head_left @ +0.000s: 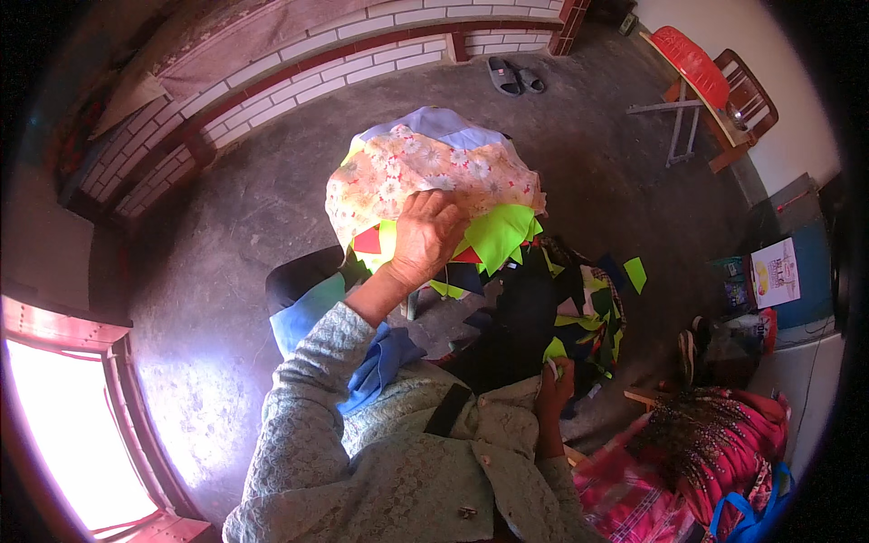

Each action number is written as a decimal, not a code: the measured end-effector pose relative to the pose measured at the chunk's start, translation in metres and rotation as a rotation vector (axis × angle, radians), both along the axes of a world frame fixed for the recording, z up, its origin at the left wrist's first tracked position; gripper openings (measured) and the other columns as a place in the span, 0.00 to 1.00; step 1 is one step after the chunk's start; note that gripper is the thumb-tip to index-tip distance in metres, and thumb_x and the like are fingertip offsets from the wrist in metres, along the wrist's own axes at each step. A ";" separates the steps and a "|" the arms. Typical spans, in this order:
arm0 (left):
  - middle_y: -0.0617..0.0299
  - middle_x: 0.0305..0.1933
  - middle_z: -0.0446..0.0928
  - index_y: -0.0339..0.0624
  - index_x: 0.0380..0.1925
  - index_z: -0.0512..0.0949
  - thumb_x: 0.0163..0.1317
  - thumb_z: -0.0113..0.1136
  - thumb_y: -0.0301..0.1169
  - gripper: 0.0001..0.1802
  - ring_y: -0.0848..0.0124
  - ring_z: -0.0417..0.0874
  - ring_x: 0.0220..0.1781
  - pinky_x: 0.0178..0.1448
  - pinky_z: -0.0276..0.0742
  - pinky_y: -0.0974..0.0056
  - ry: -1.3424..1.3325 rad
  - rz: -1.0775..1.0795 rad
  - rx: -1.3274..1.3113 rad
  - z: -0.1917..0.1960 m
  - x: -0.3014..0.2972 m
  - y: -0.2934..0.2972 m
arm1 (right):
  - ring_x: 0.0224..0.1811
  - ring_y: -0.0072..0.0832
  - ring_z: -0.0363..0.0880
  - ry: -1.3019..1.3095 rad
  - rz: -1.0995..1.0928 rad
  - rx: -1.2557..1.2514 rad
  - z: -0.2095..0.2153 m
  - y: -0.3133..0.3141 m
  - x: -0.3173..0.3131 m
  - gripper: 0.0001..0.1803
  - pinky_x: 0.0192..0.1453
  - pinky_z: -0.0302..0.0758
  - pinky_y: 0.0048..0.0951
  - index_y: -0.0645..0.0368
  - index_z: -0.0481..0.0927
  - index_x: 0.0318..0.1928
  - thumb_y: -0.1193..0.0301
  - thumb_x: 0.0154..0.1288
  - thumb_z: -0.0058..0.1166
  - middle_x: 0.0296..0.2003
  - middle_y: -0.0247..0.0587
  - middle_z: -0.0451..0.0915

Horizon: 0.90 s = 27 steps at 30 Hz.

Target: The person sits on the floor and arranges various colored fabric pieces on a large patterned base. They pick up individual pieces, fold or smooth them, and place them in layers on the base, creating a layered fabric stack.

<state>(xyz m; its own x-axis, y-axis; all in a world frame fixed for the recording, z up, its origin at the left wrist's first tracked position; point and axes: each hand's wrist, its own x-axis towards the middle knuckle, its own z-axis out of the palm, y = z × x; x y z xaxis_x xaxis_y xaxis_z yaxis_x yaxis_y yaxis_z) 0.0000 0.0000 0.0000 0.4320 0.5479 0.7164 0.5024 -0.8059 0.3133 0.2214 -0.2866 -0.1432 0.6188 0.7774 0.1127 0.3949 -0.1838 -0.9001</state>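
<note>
Round peach floral cloth piece w/ lilac & neon-green edges (pixel 398 176) sat in front of the person; its underside & whatever propped it were hidden. On its near edge, the bare left hand (pixel 424 237) had fingers bent & together; thumb out of sight, so can't tell if clamped. Right of the floral piece & nearer the body, the shadowed right hand (pixel 556 389) had fingers clamped on a small neon-green cloth scrap (pixel 554 349). Also right of the piece: a mixed-colour scrap heap (pixel 593 312), indiv. pcs hard to make out. Nr-left of it, a light-blue cloth (pixel 312 312), partly covered by the left sleeve (pixel 312 385).
</note>
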 end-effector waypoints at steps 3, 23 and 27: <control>0.57 0.39 0.74 0.43 0.30 0.77 0.46 0.62 0.28 0.09 0.58 0.74 0.42 0.49 0.69 0.55 0.015 0.000 0.009 0.002 0.001 -0.002 | 0.38 0.29 0.67 -0.005 -0.007 0.013 0.004 0.005 -0.010 0.06 0.47 0.65 0.31 0.60 0.70 0.38 0.72 0.65 0.49 0.36 0.38 0.68; 0.61 0.45 0.75 0.45 0.34 0.79 0.43 0.64 0.27 0.14 0.60 0.75 0.50 0.56 0.68 0.53 -0.031 0.027 0.051 -0.001 -0.004 -0.025 | 0.36 0.22 0.65 -0.105 -0.039 0.042 0.034 0.020 -0.019 0.03 0.44 0.65 0.23 0.60 0.68 0.34 0.77 0.61 0.48 0.31 0.33 0.66; 0.62 0.44 0.76 0.46 0.32 0.80 0.42 0.63 0.27 0.13 0.61 0.75 0.51 0.56 0.68 0.53 -0.029 0.036 0.051 -0.005 -0.012 -0.029 | 0.36 0.21 0.65 -0.065 -0.014 0.075 0.042 0.027 -0.019 0.04 0.44 0.64 0.23 0.60 0.68 0.34 0.77 0.60 0.49 0.30 0.33 0.66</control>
<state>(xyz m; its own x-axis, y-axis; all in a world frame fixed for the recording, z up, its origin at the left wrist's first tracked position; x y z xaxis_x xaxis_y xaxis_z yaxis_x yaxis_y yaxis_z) -0.0117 -0.0291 -0.0045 0.3914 0.5254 0.7555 0.5224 -0.8027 0.2876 0.2027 -0.2600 -0.1012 0.6190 0.7566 0.2108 0.4510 -0.1227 -0.8841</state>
